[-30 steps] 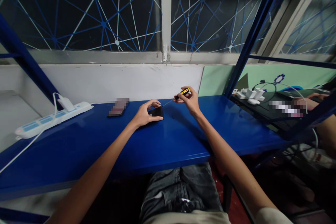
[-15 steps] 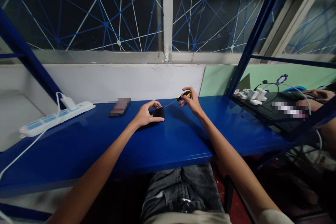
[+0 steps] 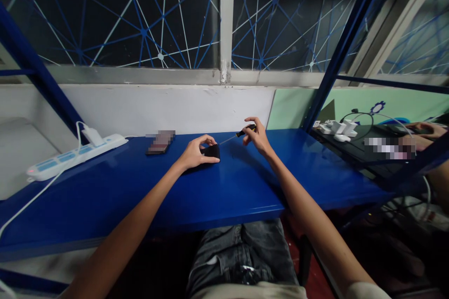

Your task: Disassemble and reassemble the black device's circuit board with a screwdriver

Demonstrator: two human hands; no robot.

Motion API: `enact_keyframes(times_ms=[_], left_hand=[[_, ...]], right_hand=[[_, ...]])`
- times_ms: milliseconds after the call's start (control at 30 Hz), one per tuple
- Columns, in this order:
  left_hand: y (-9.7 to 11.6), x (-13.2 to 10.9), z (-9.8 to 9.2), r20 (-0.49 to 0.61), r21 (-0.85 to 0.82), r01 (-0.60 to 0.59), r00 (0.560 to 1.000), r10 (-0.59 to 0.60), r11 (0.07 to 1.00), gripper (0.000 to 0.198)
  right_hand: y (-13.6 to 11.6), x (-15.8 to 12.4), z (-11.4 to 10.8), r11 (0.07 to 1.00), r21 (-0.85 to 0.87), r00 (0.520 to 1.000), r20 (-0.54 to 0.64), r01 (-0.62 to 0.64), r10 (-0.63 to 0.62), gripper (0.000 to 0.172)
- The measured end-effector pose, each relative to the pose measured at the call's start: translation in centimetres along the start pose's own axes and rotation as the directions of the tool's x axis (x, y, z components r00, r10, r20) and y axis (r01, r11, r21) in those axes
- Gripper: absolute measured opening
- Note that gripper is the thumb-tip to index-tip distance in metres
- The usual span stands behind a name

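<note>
Where the blue counter [image 3: 224,191] begins at far left, a white power strip [image 3: 79,156] lies aslant, white adapter [image 3: 92,136] at its far end, cable [image 3: 45,186] trailing over the left side. Next, near the back edge: a flat dark slab [image 3: 160,144], face pixelated, well apart from strip and hands. Left hand [image 3: 195,154]: half open in a C, thumb on the near side and fingers on the far side of a small black block [image 3: 212,151], well back from the front edge; whether the block touches the counter cannot be told. Black-and-yellow screwdriver [image 3: 246,130]: shaft slants down-left to the block's right end; tip contact unresolved. Right hand [image 3: 258,137]: thumb and fingers pinched on the handle, raised above the counter, open blue surface below and rightward to the blue post [image 3: 325,81]. Beyond it: white chargers [image 3: 343,128], another person's hand [image 3: 426,131].
</note>
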State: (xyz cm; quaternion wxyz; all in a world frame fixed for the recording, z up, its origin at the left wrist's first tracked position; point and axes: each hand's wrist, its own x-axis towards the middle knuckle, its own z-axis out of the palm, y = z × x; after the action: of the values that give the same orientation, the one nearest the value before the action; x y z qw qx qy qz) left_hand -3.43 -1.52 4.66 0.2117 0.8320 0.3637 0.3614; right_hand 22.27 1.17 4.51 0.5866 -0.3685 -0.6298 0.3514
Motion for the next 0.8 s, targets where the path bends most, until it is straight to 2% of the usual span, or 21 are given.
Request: enact_keyframes(times_ms=[233,367,633,800], left_hand=[[0.12,-0.09,-0.03,-0.002,-0.017,0.002,1.000,-0.002,1.000,0.045],[0.16,-0.11,-0.04,0.007,-0.020,-0.008,1.000,0.008,1.000,0.045],[0.53,-0.09,-0.02,0.032,0.016,-0.015,0.999,0.014,1.000,0.045],[0.32,-0.08,0.01,0.028,0.020,-0.016,0.999,0.015,1.000,0.046]], right_hand=[[0.26,0.01,0.09,0.995,-0.095,0.995,-0.083,0.042,-0.050,0.042],[0.16,-0.12,0.13,0.988,-0.149,0.995,-0.083,0.040,-0.053,0.042],[0.54,0.11,-0.05,0.997,0.031,0.997,-0.034,0.066,-0.065,0.047],[0.61,0.17,0.08,0.996,-0.046,0.995,-0.060,0.079,-0.081,0.042]])
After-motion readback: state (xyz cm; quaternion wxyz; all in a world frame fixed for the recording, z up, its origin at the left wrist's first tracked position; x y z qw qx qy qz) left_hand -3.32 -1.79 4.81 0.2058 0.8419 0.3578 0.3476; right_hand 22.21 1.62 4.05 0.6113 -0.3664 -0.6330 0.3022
